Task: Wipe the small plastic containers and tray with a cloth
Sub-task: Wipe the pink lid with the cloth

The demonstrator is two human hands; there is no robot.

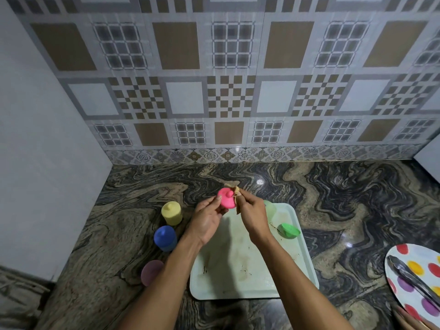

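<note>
Nearest the lens, both forearms are reached out over the marbled tabletop (333, 198) and the stained pale tray (302, 265), on which a green lid (289, 230) lies. Above the tray's far edge, a pink container (226, 198) is pinched in the left hand (207, 220) while a small tan cloth (236, 194) is pressed against it by the closed right hand (252, 213). With so light a pinch, the container could be twisted loose by hard rubbing and dropped onto the tray, or knocked toward the yellow container (172, 213) and blue container (165, 238) standing just beside it.
</note>
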